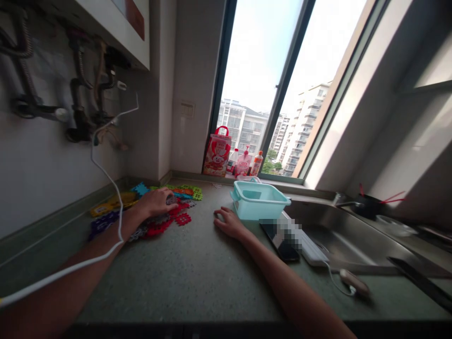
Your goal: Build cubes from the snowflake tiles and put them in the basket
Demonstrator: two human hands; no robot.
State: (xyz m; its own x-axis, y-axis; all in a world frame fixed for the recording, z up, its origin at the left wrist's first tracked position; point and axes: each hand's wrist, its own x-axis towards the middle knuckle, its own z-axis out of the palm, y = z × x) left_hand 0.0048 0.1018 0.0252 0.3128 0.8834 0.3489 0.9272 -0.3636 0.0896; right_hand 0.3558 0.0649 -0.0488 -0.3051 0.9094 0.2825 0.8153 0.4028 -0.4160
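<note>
My left hand [158, 201] reaches over a loose pile of colourful openwork plastic pieces, its fingers and thumb curled around a grey piece [171, 200]. Red pieces [182, 219] lie just right of the hand, and lime green ones [197, 192] behind it. Yellow pieces [102, 208] and purple pieces [102, 223] spread to the left, partly covered by my forearm. Resting on the counter, my right hand [229, 222] holds nothing, with its fingers apart. Beside it stands a turquoise plastic basin [261, 209], whose bottom is hidden from here.
A white cable [122, 207] hangs across my left forearm. Right of the basin lie a black phone [282, 245] and a white power strip [310, 247], alongside the steel sink [353, 240]. A red bag [217, 154] and bottles [243, 162] stand on the sill.
</note>
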